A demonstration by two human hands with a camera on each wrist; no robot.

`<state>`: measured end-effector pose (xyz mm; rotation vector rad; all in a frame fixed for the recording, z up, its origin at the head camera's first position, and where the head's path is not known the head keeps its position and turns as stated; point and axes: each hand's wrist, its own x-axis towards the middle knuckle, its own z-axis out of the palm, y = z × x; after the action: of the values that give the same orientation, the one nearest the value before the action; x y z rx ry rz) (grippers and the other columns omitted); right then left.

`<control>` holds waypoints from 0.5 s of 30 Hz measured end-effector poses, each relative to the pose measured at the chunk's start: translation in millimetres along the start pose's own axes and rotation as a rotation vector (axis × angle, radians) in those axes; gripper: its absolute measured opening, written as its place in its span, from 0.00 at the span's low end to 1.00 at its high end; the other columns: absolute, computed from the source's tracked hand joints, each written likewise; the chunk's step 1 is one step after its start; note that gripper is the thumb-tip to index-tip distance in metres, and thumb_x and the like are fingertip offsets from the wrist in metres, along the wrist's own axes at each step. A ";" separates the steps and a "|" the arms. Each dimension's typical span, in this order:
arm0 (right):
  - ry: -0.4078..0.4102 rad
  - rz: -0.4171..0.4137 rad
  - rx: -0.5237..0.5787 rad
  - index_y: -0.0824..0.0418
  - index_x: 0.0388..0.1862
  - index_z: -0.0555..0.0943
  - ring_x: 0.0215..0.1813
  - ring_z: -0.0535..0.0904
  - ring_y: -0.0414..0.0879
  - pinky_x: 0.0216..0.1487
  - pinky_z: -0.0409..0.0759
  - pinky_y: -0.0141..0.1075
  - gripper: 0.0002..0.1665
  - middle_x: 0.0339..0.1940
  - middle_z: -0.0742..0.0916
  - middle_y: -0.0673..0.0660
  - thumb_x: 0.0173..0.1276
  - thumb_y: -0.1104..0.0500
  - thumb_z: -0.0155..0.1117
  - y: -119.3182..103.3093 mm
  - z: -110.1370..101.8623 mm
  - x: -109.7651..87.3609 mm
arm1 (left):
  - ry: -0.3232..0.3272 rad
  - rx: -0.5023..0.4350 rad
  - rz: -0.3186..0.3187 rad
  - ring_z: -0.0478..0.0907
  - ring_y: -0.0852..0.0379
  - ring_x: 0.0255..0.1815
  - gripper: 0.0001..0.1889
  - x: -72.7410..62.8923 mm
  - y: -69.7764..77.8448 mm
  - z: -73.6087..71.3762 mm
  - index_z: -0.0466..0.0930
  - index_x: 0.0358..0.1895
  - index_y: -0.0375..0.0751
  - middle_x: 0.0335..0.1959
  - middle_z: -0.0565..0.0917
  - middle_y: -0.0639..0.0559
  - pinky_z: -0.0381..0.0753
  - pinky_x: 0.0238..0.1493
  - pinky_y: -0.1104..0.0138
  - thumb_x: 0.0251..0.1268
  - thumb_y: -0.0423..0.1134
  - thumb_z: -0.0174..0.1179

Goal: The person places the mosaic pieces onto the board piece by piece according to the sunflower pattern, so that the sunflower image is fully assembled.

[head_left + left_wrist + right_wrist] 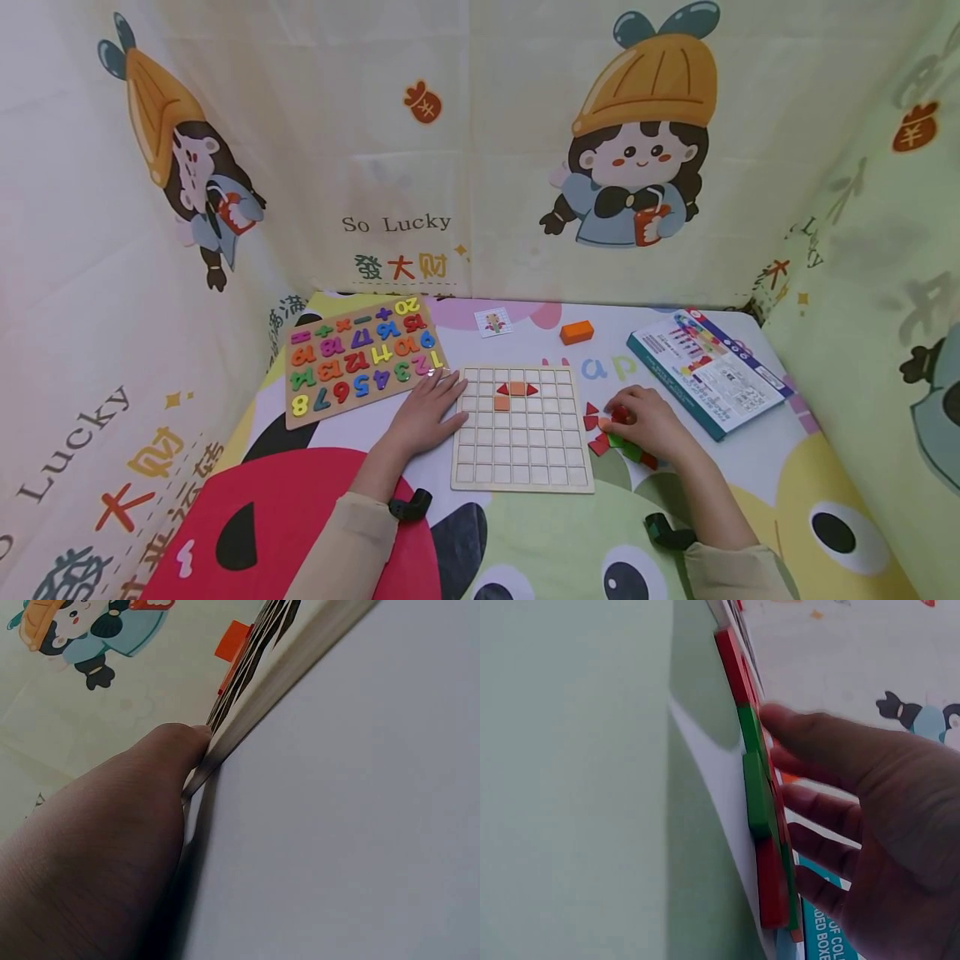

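Note:
A wooden grid board lies on the table. Near its top are two orange squares and two red triangles. My left hand rests at the board's left edge, fingers extended, and its thumb touches that edge. To the right of the board is a loose pile of red and green pieces, with an orange one partly covered. Over this pile is my right hand, its fingers slightly bent and spread at the pieces. A red piece shows by its fingertips, with no grip visible.
A number puzzle board sits at the left, close to the left hand. Behind the grid board are a small picture card and an orange block. A flat teal-edged box lies at the right. Printed cloth walls surround the table.

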<state>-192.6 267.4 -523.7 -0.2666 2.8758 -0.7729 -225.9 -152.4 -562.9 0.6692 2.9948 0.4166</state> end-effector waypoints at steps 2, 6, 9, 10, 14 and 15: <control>0.002 0.002 -0.016 0.49 0.48 0.84 0.58 0.70 0.55 0.57 0.77 0.54 0.22 0.56 0.80 0.57 0.61 0.38 0.70 -1.3 0.4 0.1 | -0.003 0.000 -0.001 0.39 0.53 0.84 0.37 -0.2 0.2 -0.4 0.52 0.79 0.63 0.81 0.53 0.62 0.44 0.82 0.51 0.70 0.68 0.45; 0.004 0.003 -0.033 0.49 0.47 0.84 0.57 0.71 0.55 0.56 0.77 0.54 0.22 0.55 0.81 0.57 0.61 0.39 0.70 -4.0 0.1 0.7 | -0.003 -0.001 -0.001 0.39 0.53 0.84 0.37 0.0 0.4 -0.9 0.53 0.79 0.62 0.81 0.53 0.61 0.44 0.82 0.51 0.70 0.67 0.46; 0.005 0.015 -0.036 0.49 0.47 0.84 0.57 0.70 0.56 0.56 0.77 0.55 0.20 0.56 0.80 0.57 0.62 0.40 0.70 -4.8 -0.2 0.7 | 0.000 0.004 0.003 0.39 0.53 0.84 0.37 0.3 0.2 -0.4 0.53 0.79 0.62 0.81 0.53 0.61 0.43 0.82 0.51 0.70 0.67 0.46; 0.005 0.017 -0.038 0.49 0.47 0.84 0.58 0.70 0.56 0.57 0.76 0.55 0.19 0.56 0.80 0.58 0.63 0.41 0.69 -4.7 -0.1 0.9 | 0.000 0.006 0.003 0.39 0.53 0.84 0.37 0.4 -0.1 -0.1 0.53 0.79 0.62 0.81 0.53 0.61 0.43 0.82 0.52 0.70 0.67 0.46; 0.002 0.027 -0.040 0.49 0.47 0.83 0.59 0.70 0.57 0.59 0.75 0.57 0.17 0.57 0.80 0.58 0.65 0.43 0.68 -3.8 0.1 1.3 | -0.004 0.012 0.003 0.38 0.54 0.84 0.37 0.8 -0.9 1.0 0.52 0.79 0.63 0.81 0.52 0.62 0.42 0.82 0.52 0.70 0.68 0.45; -0.001 0.030 -0.037 0.49 0.48 0.83 0.59 0.70 0.57 0.59 0.75 0.57 0.17 0.57 0.80 0.58 0.65 0.43 0.68 -3.5 0.0 1.5 | -0.005 0.010 0.003 0.38 0.54 0.84 0.37 0.9 -1.1 1.2 0.52 0.79 0.63 0.81 0.52 0.62 0.42 0.82 0.52 0.70 0.68 0.45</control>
<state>-193.6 264.1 -522.0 -0.2279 2.8885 -0.7147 -227.0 -152.7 -564.3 0.6745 2.9934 0.3991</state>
